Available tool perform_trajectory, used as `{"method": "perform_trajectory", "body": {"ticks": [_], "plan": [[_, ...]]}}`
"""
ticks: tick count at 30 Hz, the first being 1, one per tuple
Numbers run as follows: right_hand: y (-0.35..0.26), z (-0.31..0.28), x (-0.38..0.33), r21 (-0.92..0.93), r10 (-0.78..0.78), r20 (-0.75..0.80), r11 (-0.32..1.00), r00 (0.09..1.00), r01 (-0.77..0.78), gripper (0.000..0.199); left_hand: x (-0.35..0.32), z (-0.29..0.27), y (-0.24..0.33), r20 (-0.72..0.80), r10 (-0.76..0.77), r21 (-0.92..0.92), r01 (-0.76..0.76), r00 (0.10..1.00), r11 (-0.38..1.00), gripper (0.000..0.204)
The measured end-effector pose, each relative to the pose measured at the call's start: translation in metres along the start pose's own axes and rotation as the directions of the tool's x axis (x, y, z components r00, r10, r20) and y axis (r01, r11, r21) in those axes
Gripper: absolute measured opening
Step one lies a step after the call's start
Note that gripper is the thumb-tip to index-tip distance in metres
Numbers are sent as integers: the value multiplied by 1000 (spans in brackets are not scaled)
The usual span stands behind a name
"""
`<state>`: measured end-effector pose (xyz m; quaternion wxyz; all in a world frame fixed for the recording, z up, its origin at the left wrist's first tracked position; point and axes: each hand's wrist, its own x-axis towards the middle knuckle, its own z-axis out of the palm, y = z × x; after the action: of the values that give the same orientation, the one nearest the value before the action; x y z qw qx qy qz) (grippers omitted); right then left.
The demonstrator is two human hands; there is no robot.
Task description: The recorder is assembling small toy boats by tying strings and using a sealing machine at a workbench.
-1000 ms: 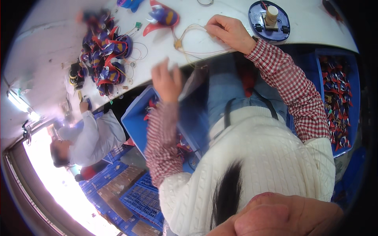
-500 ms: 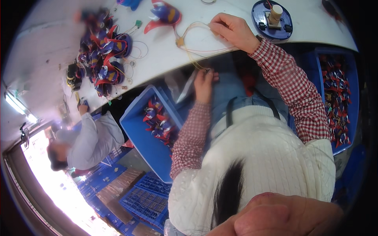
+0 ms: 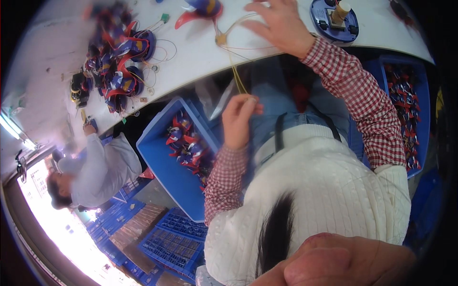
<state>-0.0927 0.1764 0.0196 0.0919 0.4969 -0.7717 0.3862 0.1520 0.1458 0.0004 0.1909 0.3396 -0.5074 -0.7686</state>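
My left hand (image 3: 238, 119) is closed in a pinch just off the table's front edge, on the ends of thin yellow wires (image 3: 237, 78) pulled tight. The wires run up to a small tan piece (image 3: 221, 39) at the table edge. Beyond it lies a red, blue and yellow plastic shell (image 3: 206, 6), partly cut off by the top of the view, with wires coming out of it. Over the table, my right hand (image 3: 285, 29) has its fingers spread, slightly blurred, beside a loop of pale wire; nothing shows in its grip.
A round blue base (image 3: 318, 21) with a tan cylinder stands at the right on the white table (image 3: 186, 66). Similar shells (image 3: 126, 47) with wires are piled at left. Blue bins (image 3: 160, 152) of shells flank me. Another person (image 3: 102, 167) works at far left.
My right hand has let go of the wire loop and its fingers have spread, moving up a little. My left hand has drawn the yellow wires down toward me.
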Motion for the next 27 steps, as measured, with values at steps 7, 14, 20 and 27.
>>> {"method": "perform_trajectory", "body": {"ticks": [7,14,20,27], "plan": [[-69,41,38,-278,-178,260,927,949,250,24,3,18,-3,107,7,88,-17,994,996,18],[-54,57,66,-214,92,700,973,708,85,33,14,13,-8,134,25,2,-26,991,1000,19],[-57,45,62,-327,124,622,938,773,112,28,31,15,-8,131,14,-23,-11,991,1000,19],[-64,37,59,-426,12,584,856,811,294,17,44,16,-17,96,-7,-50,12,995,999,21]]}}
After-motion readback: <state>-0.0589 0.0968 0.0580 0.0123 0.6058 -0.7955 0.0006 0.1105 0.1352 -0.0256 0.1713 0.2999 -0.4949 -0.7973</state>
